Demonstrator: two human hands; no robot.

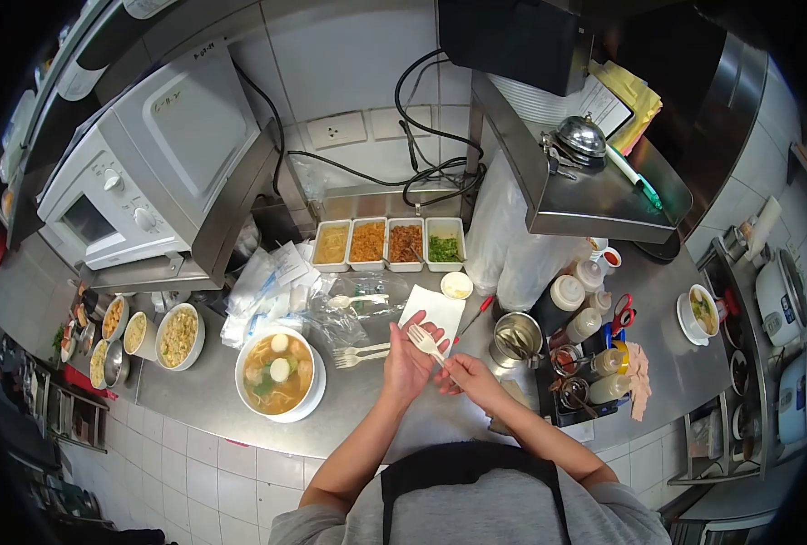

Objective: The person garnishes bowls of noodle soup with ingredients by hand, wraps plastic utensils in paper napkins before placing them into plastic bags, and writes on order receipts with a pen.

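My right hand [469, 376] is closed on the handle end of a pale disposable fork [424, 341]. The fork's tines lie over the palm of my left hand [410, 356], whose fingers are spread and point away from me. Beneath and beyond my left hand is a white napkin [432, 305]. To the left, more pale forks [356, 360] lie on the steel counter, and another utensil [360, 300] rests on clear plastic bags [331, 320]. A white bowl of noodle soup [276, 374] with round white pieces stands on a saucer left of my hands.
Four topping trays [389, 245] line the back wall. Right of my hands are a metal cup [516, 340], sauce bottles [567, 293] and red scissors [624, 309]. A microwave [140, 173] and a steel shelf [594, 204] overhang the counter. Food bowls [180, 337] stand at left.
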